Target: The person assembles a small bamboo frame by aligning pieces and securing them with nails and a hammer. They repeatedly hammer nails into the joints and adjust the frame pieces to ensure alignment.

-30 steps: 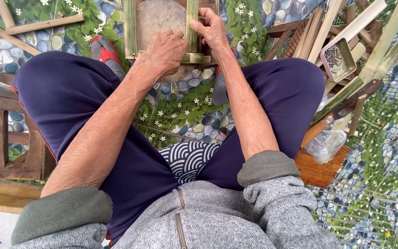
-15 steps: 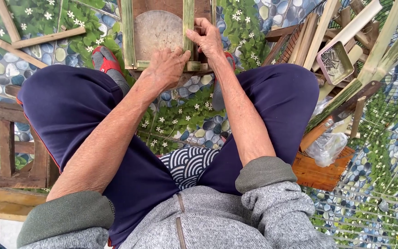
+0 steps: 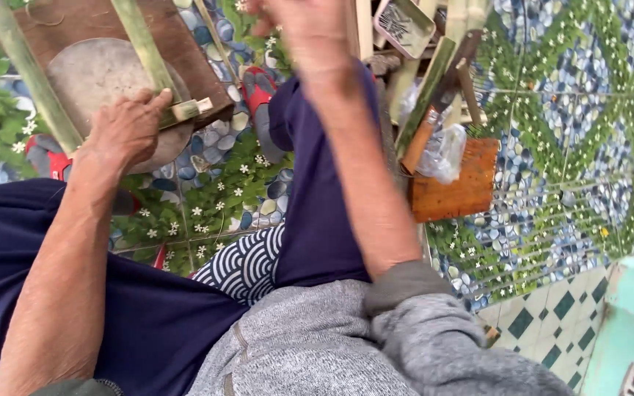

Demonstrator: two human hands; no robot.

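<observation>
My left hand [image 3: 128,130] is closed around the lower end of a green bamboo strip [image 3: 144,55], gripping it just above the short pale crosspiece [image 3: 185,110] that pokes out to the right of my knuckles. The strip runs up and away from my fist across a brown wooden board [image 3: 185,59], and my hand rests over the round grey stone [image 3: 93,77] set on that board. A second green strip [image 3: 27,70] slants along the left side of the board, just beside my wrist but not in my grip.

My right hand [image 3: 310,29] is raised near the top edge, blurred and partly cut off; I cannot tell whether it is open or holding anything. My right forearm crosses above my right knee in dark blue trousers [image 3: 317,191].

To the right of that knee, a small orange-brown wooden block [image 3: 453,187] sits on the patterned tile floor [image 3: 588,125], with a crumpled clear plastic bag [image 3: 442,150] and a wooden-handled tool [image 3: 420,143] lying against it. More bamboo lengths [image 3: 434,81] lean above them, next to a small metal tray [image 3: 403,26]. A red sandal [image 3: 258,88] lies just beside the board.
</observation>
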